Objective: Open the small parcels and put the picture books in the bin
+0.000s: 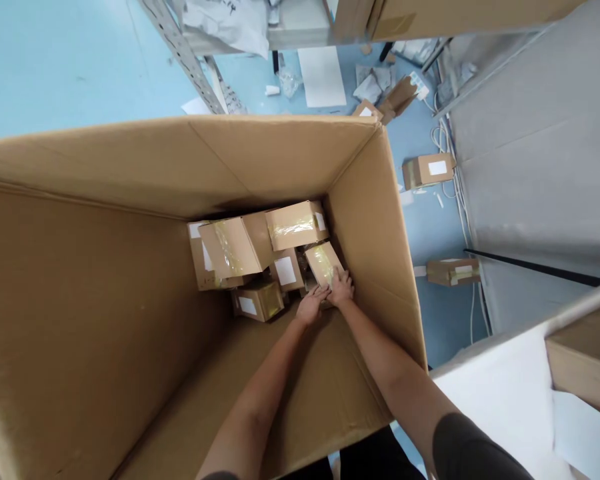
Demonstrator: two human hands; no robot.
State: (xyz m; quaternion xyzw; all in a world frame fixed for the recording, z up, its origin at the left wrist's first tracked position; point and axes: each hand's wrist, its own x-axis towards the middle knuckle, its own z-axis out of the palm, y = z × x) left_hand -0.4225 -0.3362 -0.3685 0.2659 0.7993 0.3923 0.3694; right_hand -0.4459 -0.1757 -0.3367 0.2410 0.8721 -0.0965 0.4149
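Both my arms reach down into a large open cardboard carton [375, 227]. My right hand [342, 288] lies on the near end of a small taped cardboard box [322, 260] by the carton's right wall, its fingers spread. Beside it, my left hand [312, 306] rests at the same box's lower left corner with fingers stretched out. Just beyond sits a longer box [295, 225] with shiny clear tape. To the left, a bigger taped box [230, 248] is tilted on top of others. A box with a white label [285, 270] and another labelled box [260, 301] lie lower down.
Beyond the carton stands a metal shelf frame [185, 57] with a white plastic bag [225, 23] on it. Small boxes [429, 171] and cables [463, 213] lie on the blue floor [433, 227] to the right. A white surface [500, 393] stands at the lower right.
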